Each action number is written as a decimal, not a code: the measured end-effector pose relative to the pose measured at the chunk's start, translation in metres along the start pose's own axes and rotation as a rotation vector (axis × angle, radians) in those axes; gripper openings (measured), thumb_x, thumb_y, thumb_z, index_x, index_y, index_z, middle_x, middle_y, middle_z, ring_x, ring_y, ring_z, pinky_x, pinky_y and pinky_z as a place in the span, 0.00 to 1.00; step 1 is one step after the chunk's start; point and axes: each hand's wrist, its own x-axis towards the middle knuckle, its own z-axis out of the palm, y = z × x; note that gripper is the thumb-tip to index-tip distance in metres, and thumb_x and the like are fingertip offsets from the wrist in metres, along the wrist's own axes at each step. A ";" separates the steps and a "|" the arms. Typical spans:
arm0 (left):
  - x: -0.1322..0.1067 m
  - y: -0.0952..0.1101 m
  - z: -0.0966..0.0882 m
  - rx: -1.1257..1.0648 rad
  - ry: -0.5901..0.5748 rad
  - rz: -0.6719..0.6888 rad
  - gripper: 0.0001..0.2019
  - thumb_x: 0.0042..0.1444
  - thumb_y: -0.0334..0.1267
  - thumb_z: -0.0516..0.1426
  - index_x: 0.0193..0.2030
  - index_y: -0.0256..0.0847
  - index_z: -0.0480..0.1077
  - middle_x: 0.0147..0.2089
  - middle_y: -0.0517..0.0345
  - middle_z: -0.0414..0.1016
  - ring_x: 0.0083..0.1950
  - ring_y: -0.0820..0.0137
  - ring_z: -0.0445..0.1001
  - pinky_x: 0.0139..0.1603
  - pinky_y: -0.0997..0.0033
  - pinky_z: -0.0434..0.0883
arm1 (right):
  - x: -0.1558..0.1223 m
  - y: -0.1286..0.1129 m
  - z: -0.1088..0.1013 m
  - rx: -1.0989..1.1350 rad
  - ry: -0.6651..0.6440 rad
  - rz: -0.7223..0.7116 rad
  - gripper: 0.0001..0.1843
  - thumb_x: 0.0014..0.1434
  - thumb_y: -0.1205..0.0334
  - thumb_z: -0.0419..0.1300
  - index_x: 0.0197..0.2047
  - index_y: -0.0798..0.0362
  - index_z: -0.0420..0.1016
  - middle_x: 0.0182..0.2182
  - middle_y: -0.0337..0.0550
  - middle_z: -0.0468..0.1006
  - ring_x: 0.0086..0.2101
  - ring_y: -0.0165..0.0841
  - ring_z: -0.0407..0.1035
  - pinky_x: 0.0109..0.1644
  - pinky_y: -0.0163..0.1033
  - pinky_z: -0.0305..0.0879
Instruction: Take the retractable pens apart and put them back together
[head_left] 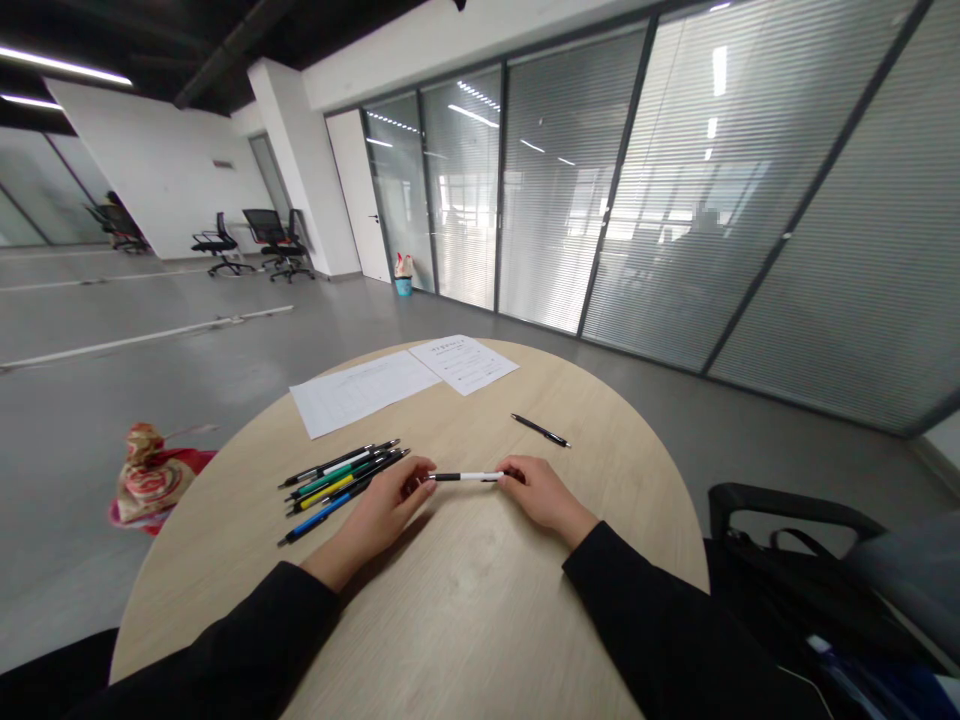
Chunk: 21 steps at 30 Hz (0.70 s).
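Observation:
Between my two hands a white and black pen (466, 477) lies level, just over the round table (480, 590). My left hand (394, 503) pinches its black end, and my right hand (541, 490) pinches its white end. Left of my left hand is a row of several pens, among them a blue pen (315, 522), a yellow pen (324, 494) and a green pen (330, 477). Their right ends are partly behind my left hand. A single black pen (540, 430) lies apart, beyond my right hand.
Two printed sheets, a left sheet (360, 390) and a right sheet (465, 365), lie near the table's far edge. A black chair (795, 510) holding a dark bag stands at the right. On the floor at left is a red and gold bag (150, 480).

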 end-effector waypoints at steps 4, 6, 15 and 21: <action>-0.001 0.003 0.001 -0.044 0.036 -0.004 0.12 0.62 0.44 0.56 0.48 0.41 0.68 0.36 0.58 0.75 0.34 0.66 0.72 0.36 0.67 0.68 | 0.000 0.000 0.000 0.007 0.011 0.005 0.06 0.61 0.66 0.60 0.36 0.52 0.79 0.27 0.37 0.74 0.30 0.32 0.65 0.35 0.35 0.56; -0.001 0.004 0.000 -0.028 0.019 0.004 0.09 0.63 0.43 0.54 0.44 0.42 0.68 0.35 0.58 0.74 0.34 0.66 0.71 0.36 0.67 0.67 | 0.000 -0.001 0.000 0.010 0.008 0.013 0.06 0.61 0.65 0.60 0.36 0.52 0.79 0.27 0.37 0.74 0.29 0.32 0.65 0.35 0.35 0.56; -0.001 0.005 -0.002 0.004 -0.010 0.000 0.11 0.65 0.44 0.52 0.40 0.40 0.71 0.33 0.57 0.75 0.34 0.65 0.71 0.36 0.66 0.66 | -0.001 0.000 -0.001 0.010 -0.001 0.000 0.06 0.61 0.65 0.60 0.36 0.52 0.79 0.27 0.37 0.74 0.30 0.32 0.65 0.35 0.35 0.56; -0.001 0.008 -0.004 0.039 -0.040 -0.017 0.17 0.67 0.48 0.49 0.37 0.40 0.71 0.32 0.57 0.74 0.33 0.64 0.70 0.36 0.66 0.64 | 0.000 0.001 0.000 0.011 -0.004 -0.005 0.06 0.61 0.66 0.60 0.36 0.53 0.80 0.27 0.37 0.75 0.30 0.32 0.66 0.35 0.35 0.56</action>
